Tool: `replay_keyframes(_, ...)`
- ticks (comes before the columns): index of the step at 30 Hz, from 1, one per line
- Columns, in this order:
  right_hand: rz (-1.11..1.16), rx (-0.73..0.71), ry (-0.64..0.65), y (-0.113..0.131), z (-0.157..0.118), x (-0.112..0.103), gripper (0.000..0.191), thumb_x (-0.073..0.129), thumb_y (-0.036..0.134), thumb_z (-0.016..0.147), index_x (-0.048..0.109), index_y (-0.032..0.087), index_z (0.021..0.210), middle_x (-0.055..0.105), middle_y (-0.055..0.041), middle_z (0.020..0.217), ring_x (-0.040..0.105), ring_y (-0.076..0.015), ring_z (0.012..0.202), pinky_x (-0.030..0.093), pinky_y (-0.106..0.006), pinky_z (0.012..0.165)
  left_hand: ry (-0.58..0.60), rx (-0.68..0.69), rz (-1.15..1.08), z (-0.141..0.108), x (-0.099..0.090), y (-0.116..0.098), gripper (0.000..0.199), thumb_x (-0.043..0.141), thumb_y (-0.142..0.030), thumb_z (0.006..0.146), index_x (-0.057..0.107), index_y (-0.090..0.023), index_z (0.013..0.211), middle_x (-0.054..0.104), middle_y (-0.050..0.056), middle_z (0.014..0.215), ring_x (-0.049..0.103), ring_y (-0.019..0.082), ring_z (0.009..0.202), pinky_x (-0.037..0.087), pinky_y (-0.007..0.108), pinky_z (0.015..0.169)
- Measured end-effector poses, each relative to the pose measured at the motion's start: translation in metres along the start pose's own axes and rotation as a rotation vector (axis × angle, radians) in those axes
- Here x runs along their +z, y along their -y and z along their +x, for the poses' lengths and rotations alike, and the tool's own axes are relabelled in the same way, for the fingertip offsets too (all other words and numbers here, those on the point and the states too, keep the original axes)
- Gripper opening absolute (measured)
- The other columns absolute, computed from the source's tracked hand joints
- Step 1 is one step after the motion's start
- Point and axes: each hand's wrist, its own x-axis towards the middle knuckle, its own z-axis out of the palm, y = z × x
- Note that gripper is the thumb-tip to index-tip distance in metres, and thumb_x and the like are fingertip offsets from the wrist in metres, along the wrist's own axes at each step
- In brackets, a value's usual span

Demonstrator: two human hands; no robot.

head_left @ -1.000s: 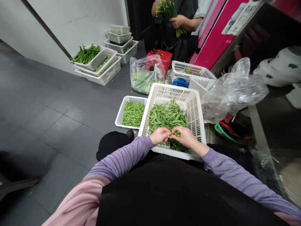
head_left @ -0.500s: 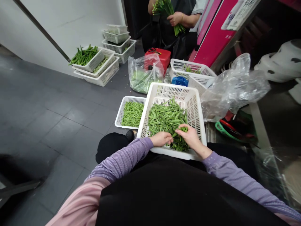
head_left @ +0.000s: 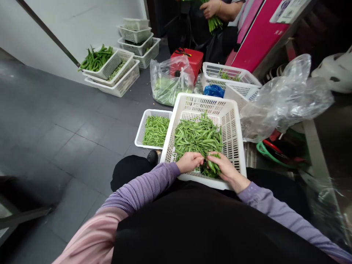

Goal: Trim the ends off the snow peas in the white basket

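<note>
A large white basket (head_left: pixel 232 126) rests at my lap with a heap of snow peas (head_left: pixel 194 135) inside. Over its near end, my right hand (head_left: pixel 227 168) is closed around several snow peas (head_left: pixel 213 165). My left hand (head_left: pixel 189 162) is in a closed pinch just left of them, fingertips close to the right hand's; whatever is between those fingers is too small to name. Darker green scraps (head_left: pixel 205 171) lie beneath both hands, partly covered by them. To the left, a smaller white basket (head_left: pixel 139 129) on the floor holds more snow peas (head_left: pixel 156 130).
Bagged green vegetables (head_left: pixel 167 86) and a red stool-like box (head_left: pixel 196 60) stand ahead. Stacked baskets (head_left: pixel 129 79) with long green peppers are at the wall. Crumpled clear plastic (head_left: pixel 286 99) lies right. Opposite, another person's hand (head_left: pixel 211 8) grips green stalks.
My right hand has turned and lowered slightly, showing more of the peas in it. My left fingers have drawn into a tighter pinch beside it. The camera view has shifted a little.
</note>
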Motion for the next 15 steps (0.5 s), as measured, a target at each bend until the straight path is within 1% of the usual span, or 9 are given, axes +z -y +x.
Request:
replay_keyframes(2, 0.269, 0.082, -0.143, -0.006, 0.009, -0.021, 0.023, 0.051, 0.042, 0.072, 0.054, 0.019, 0.076, 0.062, -0.0028, 0.067, 0.057, -0.0146, 0.056, 0.048, -0.029, 0.056, 0.108, -0.032, 0.077, 0.002, 0.003, 0.004, 0.027, 0.037, -0.026, 0.081, 0.060, -0.015, 0.072, 0.057, 0.000, 0.059, 0.051, 0.009, 0.052, 0.041, 0.019, 0.057)
replay_keyframes(3, 0.327, 0.081, -0.211, -0.006, 0.016, -0.033, 0.023, 0.051, 0.041, 0.072, 0.054, 0.019, 0.078, 0.063, -0.0037, 0.070, 0.058, -0.0150, 0.058, 0.049, -0.030, 0.057, 0.162, -0.052, 0.167, 0.002, 0.005, 0.007, 0.023, 0.042, -0.023, 0.077, 0.061, -0.015, 0.069, 0.058, 0.001, 0.061, 0.053, 0.011, 0.057, 0.042, 0.020, 0.061)
replay_keyframes(4, 0.322, 0.057, -0.273, -0.006, 0.023, -0.046, 0.024, 0.051, 0.041, 0.072, 0.055, 0.020, 0.082, 0.064, -0.0041, 0.074, 0.059, -0.0153, 0.060, 0.050, -0.031, 0.059, 0.211, -0.073, 0.258, 0.003, 0.007, 0.011, 0.018, 0.046, -0.020, 0.073, 0.063, -0.016, 0.068, 0.060, 0.003, 0.065, 0.055, 0.013, 0.063, 0.043, 0.022, 0.065)
replay_keyframes(5, 0.246, 0.025, -0.305, -0.005, 0.031, -0.056, 0.026, 0.052, 0.040, 0.071, 0.055, 0.019, 0.088, 0.065, -0.0044, 0.077, 0.060, -0.0157, 0.062, 0.050, -0.032, 0.060, 0.250, -0.090, 0.332, 0.004, 0.009, 0.015, 0.016, 0.049, -0.017, 0.070, 0.065, -0.016, 0.071, 0.062, 0.005, 0.073, 0.056, 0.015, 0.070, 0.043, 0.024, 0.069)
replay_keyframes(7, -0.111, -0.017, -0.280, -0.004, 0.044, -0.065, 0.029, 0.055, 0.038, 0.070, 0.058, 0.018, 0.091, 0.065, -0.0053, 0.077, 0.060, -0.0175, 0.064, 0.049, -0.033, 0.061, 0.278, -0.105, 0.404, 0.006, 0.011, 0.023, 0.028, 0.052, -0.013, 0.065, 0.065, -0.020, 0.089, 0.060, 0.008, 0.098, 0.057, 0.018, 0.082, 0.043, 0.027, 0.076)
replay_keyframes(9, -0.640, -0.048, -0.170, -0.005, 0.052, -0.054, 0.025, 0.057, 0.035, 0.069, 0.061, 0.017, 0.086, 0.065, -0.0080, 0.076, 0.061, -0.0208, 0.068, 0.048, -0.034, 0.062, 0.244, -0.090, 0.407, 0.007, 0.012, 0.030, 0.043, 0.053, -0.014, 0.064, 0.060, -0.023, 0.105, 0.049, 0.009, 0.117, 0.055, 0.019, 0.091, 0.041, 0.028, 0.082)
replay_keyframes(11, -1.116, -0.078, -0.044, -0.011, 0.056, -0.030, 0.018, 0.055, 0.028, 0.072, 0.063, 0.015, 0.082, 0.065, -0.0120, 0.078, 0.061, -0.0239, 0.074, 0.047, -0.035, 0.065, 0.194, -0.079, 0.402, 0.008, 0.012, 0.032, 0.044, 0.051, -0.016, 0.067, 0.057, -0.022, 0.110, 0.047, 0.010, 0.120, 0.054, 0.019, 0.095, 0.040, 0.028, 0.086)
replay_keyframes(13, -1.341, -0.083, 0.017, -0.020, 0.058, -0.004, 0.017, 0.048, 0.016, 0.075, 0.063, 0.011, 0.082, 0.064, -0.0159, 0.081, 0.061, -0.0251, 0.077, 0.046, -0.035, 0.066, 0.193, -0.069, 0.394, 0.008, 0.012, 0.033, 0.040, 0.047, -0.018, 0.070, 0.059, -0.022, 0.108, 0.052, 0.009, 0.113, 0.055, 0.019, 0.094, 0.039, 0.028, 0.086)
replay_keyframes(15, -1.384, -0.066, 0.018, -0.028, 0.059, 0.014, 0.022, 0.042, 0.008, 0.076, 0.062, 0.008, 0.084, 0.063, -0.0188, 0.082, 0.061, -0.0258, 0.079, 0.045, -0.034, 0.066, 0.223, -0.064, 0.397, 0.006, 0.012, 0.031, 0.036, 0.047, -0.019, 0.071, 0.061, -0.021, 0.104, 0.057, 0.008, 0.106, 0.055, 0.019, 0.093, 0.040, 0.029, 0.085)
